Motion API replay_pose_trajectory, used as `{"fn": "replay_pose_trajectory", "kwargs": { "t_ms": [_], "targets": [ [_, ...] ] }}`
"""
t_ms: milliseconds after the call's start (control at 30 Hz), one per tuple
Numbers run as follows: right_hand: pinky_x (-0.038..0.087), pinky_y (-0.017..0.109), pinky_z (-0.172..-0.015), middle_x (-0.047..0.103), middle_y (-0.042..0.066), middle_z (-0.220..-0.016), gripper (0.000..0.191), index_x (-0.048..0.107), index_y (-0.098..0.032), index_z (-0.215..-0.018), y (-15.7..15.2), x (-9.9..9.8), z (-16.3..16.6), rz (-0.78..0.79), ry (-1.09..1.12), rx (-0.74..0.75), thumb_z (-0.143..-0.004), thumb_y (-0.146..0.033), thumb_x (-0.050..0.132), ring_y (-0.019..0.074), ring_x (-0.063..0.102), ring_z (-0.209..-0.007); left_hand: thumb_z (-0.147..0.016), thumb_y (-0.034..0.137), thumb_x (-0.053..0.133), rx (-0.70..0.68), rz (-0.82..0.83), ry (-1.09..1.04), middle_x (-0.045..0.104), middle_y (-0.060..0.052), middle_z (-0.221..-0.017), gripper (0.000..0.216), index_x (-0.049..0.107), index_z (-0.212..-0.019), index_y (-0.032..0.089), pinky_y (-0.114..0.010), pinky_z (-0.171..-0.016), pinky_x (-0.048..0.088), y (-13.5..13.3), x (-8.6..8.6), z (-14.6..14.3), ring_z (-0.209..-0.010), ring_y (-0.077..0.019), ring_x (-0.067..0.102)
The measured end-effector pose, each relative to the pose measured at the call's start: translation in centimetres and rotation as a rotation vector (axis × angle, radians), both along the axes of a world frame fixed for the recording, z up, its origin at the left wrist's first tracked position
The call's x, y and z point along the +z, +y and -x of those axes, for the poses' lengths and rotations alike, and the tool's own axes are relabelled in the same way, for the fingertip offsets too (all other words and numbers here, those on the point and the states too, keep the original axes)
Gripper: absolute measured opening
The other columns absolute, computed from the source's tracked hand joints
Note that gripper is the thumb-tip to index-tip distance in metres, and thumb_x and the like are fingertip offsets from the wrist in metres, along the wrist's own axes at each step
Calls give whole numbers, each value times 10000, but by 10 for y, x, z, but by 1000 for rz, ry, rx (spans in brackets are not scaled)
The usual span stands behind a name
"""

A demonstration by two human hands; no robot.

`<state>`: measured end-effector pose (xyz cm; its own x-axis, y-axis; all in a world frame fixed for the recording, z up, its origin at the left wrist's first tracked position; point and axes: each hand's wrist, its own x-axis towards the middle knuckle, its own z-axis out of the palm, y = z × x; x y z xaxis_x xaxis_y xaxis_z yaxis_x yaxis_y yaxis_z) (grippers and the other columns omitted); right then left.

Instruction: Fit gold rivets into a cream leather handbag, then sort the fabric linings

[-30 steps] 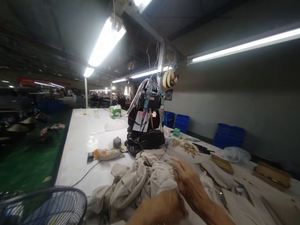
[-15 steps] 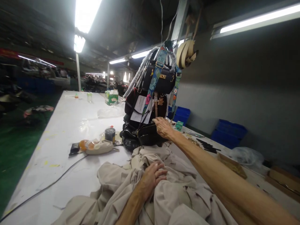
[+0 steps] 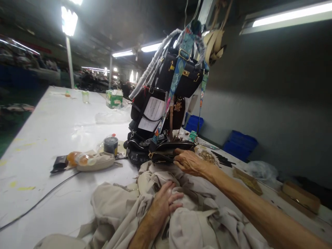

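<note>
My left hand [image 3: 165,200] lies on a heap of beige cloth pieces [image 3: 192,224], its fingers stretched out and slightly apart. Farther out, my right hand [image 3: 190,162] has its fingers curled over the front edge of a black zippered bag [image 3: 160,156]. The bag's zipped top gapes, and some fingertips are hidden inside or behind its edge. Behind it, more black bags hang and stand in a cluster, among them a black handbag [image 3: 178,77] with a gold clasp. A floral strap [image 3: 178,74] runs down in front of them.
Left of the bags stand a dark tin [image 3: 110,145] and a beige pouch [image 3: 97,162] with orange rolls beside it. A black cable [image 3: 46,193] crosses the white table [image 3: 70,131]. Small gold parts [image 3: 207,156], black strips [image 3: 223,159] and a shallow carton [image 3: 247,180] lie at right.
My right hand has moved down from the upper bag area and pulled the black bag's top edge toward me, so its opening shows. My left hand stays on the cloth. The view has shifted.
</note>
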<state>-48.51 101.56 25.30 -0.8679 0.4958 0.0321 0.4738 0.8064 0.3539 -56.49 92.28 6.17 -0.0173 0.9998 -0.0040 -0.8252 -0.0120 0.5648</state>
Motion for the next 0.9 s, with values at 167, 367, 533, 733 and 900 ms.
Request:
{"fn": "replay_pose_trajectory", "kwargs": {
  "t_ms": [167,367,533,733,900],
  "targets": [
    [328,258,-648,660,95,-885,339,711,-91,-818,-10,5,-5,81,-32,-35,-953,-151,405,107,505,-660,-686,443,790,7,2,19,324,-187,-1493,667,506,-1224,171,-332,-744,561,-3,3,0,-1050,-300,629],
    [339,220,-548,687,99,-742,255,711,-77,-874,11,1,0,177,-123,-104,-864,-79,456,130,568,-627,-755,440,733,95,-54,160,417,-180,-1421,555,525,-1196,176,-302,-682,569,-3,2,-1,-990,-258,641],
    [431,208,-643,708,148,-903,276,688,-50,-1007,23,-5,15,160,-153,-186,-823,-35,483,190,656,-822,-777,419,716,108,-91,216,533,-156,-1304,465,579,-1146,171,-268,-695,559,-6,1,-1,-981,-233,634],
    [496,298,-821,677,200,-1062,285,664,-51,-1091,23,-26,33,129,-165,-200,-849,-66,514,273,650,-1006,-819,441,664,50,-102,258,682,-131,-976,448,607,-1127,120,-215,-706,514,-12,3,0,-793,-144,639],
    [520,322,-740,699,211,-961,248,687,-42,-1022,34,-42,34,138,-87,-155,-857,-26,502,288,687,-899,-791,464,680,71,-136,261,677,-136,-958,480,624,-1095,98,-227,-726,500,-17,13,1,-881,-176,633]
  ]
}}
